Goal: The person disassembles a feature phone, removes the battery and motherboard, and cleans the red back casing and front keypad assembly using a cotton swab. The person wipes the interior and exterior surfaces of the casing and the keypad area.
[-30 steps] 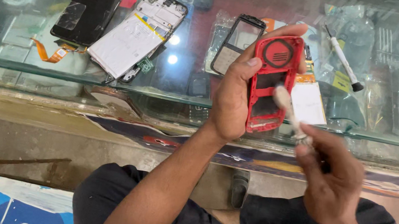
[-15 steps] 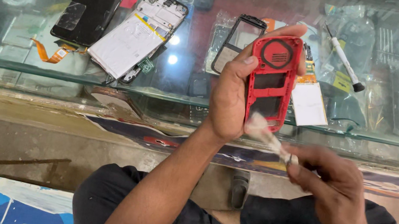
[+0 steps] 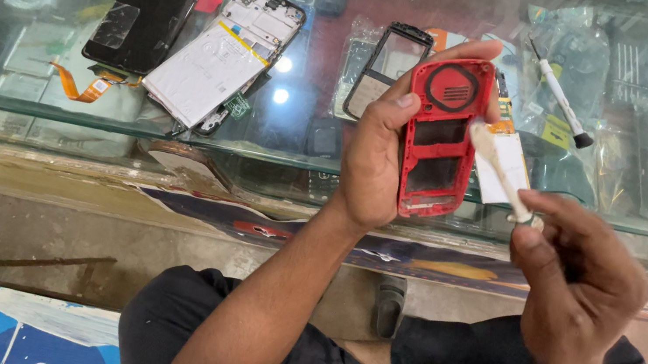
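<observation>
Holding a red phone housing (image 3: 441,136) upright at centre frame, my left hand (image 3: 376,151) has its grip closed around the shell's left edge, thumb on the near side and fingertips hooked over the top. The housing is stripped bare, its windows empty, so I judge the disassembly done and the cleaning under way. My right hand (image 3: 577,284), lower right, pinches a small white brush (image 3: 497,166) tight between thumb and fingers, bristle end touching the housing's right edge. A dismantled smartphone (image 3: 216,61) and a black screen panel (image 3: 151,5) lie on the glass bench (image 3: 18,106), upper left.
</observation>
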